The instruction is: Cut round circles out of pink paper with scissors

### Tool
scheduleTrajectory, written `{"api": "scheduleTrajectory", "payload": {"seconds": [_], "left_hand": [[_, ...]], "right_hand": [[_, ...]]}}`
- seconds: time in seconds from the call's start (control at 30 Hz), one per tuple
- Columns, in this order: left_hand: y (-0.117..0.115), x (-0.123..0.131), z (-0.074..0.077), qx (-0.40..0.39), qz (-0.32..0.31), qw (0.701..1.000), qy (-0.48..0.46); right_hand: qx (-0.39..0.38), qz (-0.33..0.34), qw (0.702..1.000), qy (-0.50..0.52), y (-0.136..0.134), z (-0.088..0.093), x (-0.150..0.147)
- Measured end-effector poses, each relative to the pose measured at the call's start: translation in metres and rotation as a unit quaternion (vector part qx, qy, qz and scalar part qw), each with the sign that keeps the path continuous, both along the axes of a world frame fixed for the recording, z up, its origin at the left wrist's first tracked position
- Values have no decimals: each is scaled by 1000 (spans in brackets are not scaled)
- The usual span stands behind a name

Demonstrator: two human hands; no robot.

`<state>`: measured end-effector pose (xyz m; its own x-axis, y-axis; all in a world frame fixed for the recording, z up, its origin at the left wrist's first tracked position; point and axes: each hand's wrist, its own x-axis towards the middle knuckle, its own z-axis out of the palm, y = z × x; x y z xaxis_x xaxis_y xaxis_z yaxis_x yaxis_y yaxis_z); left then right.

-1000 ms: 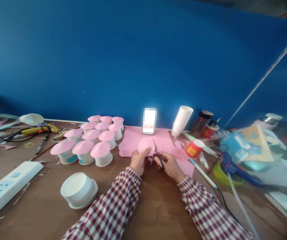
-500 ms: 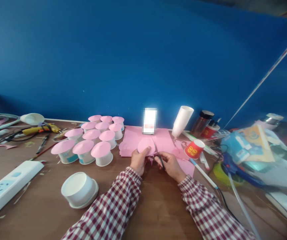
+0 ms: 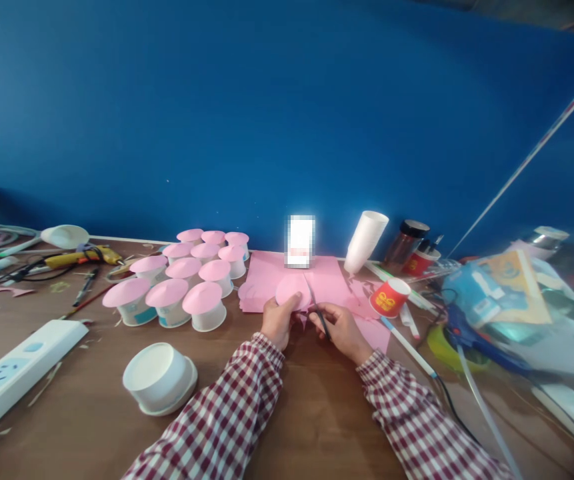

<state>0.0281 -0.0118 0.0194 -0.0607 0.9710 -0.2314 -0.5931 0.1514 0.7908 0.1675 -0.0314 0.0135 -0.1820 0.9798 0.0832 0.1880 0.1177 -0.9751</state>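
Between thumb and fingers, my left hand (image 3: 277,322) pinches a round piece of pink paper (image 3: 291,291). My right hand (image 3: 341,328) is closed on a pair of scissors (image 3: 323,321) with dark handles; the blades point up along the right edge of the round piece. A small pink offcut hangs below the blades. Behind both hands lie stacked pink sheets (image 3: 261,277). To the left stand several paper cups (image 3: 209,319), each topped with a shallow pink paper cone (image 3: 201,298).
White tubs (image 3: 154,373) sit upside down left of my forearm, near a power strip (image 3: 17,377). A phone (image 3: 300,240) leans by the blue wall. Right are a white cup stack (image 3: 367,240), a red paper cup (image 3: 389,297) and a blue glue gun (image 3: 481,347); a yellow one (image 3: 84,258) lies far left.
Almost nothing differs. Both hands keep the same grip and place, and the scissors stay at the right edge of the round paper.
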Motion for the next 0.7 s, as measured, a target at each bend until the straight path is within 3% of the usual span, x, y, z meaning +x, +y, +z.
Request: {"api": "scheduleTrajectory", "payload": {"seconds": [0.7], "left_hand": [[-1, -1, 5, -5, -11, 1000, -8]], "right_hand": [[-17, 4, 1000, 15, -2, 3, 0]]}}
